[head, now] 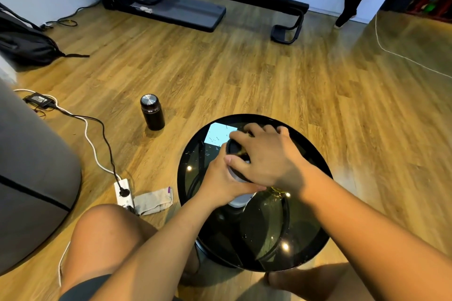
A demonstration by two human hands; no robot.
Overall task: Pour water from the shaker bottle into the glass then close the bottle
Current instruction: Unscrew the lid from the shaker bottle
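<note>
The shaker bottle [238,199] stands upright on the round black glass table [310,227]; only its pale lower body and part of its black lid [233,146] show. My left hand [221,182] wraps around the bottle's body from the left. My right hand [266,154] lies over the top, fingers gripping the lid. The glass is mostly hidden behind my right wrist; a glint of its rim [277,190] shows just right of the bottle.
A black flask [152,112] stands on the wooden floor left of the table. A power strip [124,193] with cables and a crumpled cloth [154,200] lie near my left knee. A grey beanbag sits far left, exercise equipment [186,5] at the back.
</note>
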